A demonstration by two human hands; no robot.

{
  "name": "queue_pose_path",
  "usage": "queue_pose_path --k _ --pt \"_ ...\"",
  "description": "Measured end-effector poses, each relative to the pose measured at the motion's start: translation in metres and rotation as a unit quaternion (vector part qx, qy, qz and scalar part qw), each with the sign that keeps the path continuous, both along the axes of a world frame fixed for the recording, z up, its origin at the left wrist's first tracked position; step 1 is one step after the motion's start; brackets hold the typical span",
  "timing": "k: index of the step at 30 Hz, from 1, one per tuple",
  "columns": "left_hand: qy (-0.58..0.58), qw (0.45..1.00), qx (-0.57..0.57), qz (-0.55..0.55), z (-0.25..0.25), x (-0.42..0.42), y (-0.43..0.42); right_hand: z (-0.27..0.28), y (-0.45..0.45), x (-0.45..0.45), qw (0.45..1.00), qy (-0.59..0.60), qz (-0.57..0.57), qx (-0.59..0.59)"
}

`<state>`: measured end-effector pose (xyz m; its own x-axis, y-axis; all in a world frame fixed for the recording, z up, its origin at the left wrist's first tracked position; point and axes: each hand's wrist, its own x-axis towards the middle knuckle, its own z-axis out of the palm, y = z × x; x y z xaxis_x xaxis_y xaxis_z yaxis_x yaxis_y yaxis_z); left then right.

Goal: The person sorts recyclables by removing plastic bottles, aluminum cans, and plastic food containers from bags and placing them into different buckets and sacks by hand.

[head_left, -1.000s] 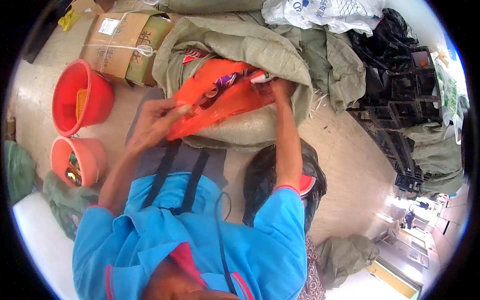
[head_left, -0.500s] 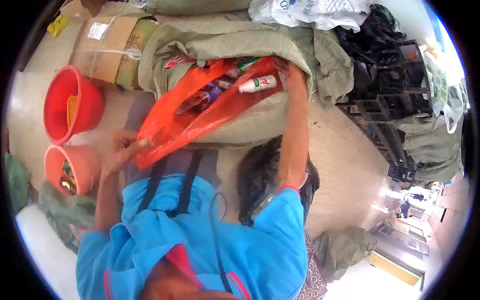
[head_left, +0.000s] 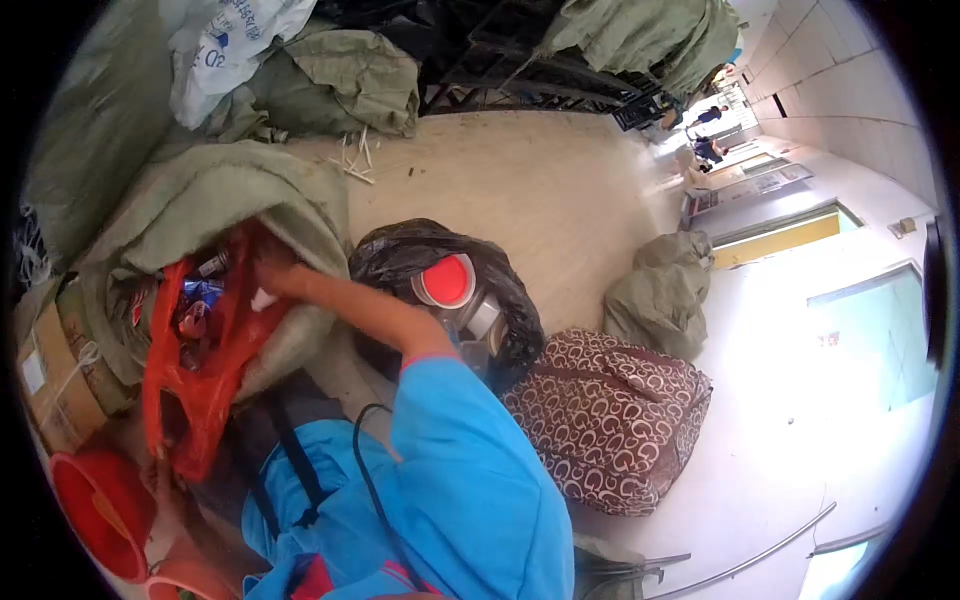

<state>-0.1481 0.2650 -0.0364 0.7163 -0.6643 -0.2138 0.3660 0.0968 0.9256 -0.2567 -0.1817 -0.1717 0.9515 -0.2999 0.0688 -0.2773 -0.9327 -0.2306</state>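
Head view: your left hand (head_left: 168, 492) pinches the red bag (head_left: 212, 395); your right hand (head_left: 276, 272) reaches its far end, grip too hidden to tell. Reaching in needs it wide.

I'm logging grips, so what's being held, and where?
Left hand: the red plastic bag, by its near end. Right hand, at its far side: grip can't be told.
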Motion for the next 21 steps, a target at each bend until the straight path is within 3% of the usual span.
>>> queue_pose_path --k 1,3,4,7,10,13,16,17,19,21 --pt "-0.131 0.991 0.033 0.014 -0.015 0.004 0.000 -0.030 0.006 -0.001 0.999 -0.039 0.003 0.011" --pt "-0.258 0.964 0.065 0.025 -0.033 0.007 0.000 -0.068 0.021 -0.005 0.998 0.030 0.033 0.038" --pt "-0.150 0.987 0.040 0.036 -0.037 0.011 0.000 -0.048 0.031 -0.011 0.999 0.029 0.030 0.035" --pt "-0.008 0.999 0.017 0.038 -0.015 0.002 -0.010 0.019 0.050 -0.037 0.982 0.186 0.043 -0.008" --pt "0.025 0.997 0.045 0.053 0.021 -0.017 -0.032 0.021 0.034 -0.048 0.995 0.013 0.064 -0.079" --pt "0.004 0.994 0.075 0.074 0.019 -0.019 -0.032 0.032 0.022 -0.047 0.967 0.193 0.103 0.128" --pt "-0.021 0.994 0.075 0.077 0.022 -0.023 -0.038 0.048 0.019 -0.049 0.984 0.127 0.062 0.108" --pt "-0.025 0.994 0.076 0.081 0.027 -0.025 -0.041 0.047 0.015 -0.046 0.995 -0.011 0.041 0.095" --pt "-0.017 0.993 0.089 0.069 0.039 -0.028 -0.044 0.049 0.012 -0.036 0.985 -0.150 0.019 0.081" --pt "-0.008 0.992 0.107 0.059 0.042 -0.024 -0.039 0.055 0.010 -0.022 0.968 -0.226 -0.086 0.068"
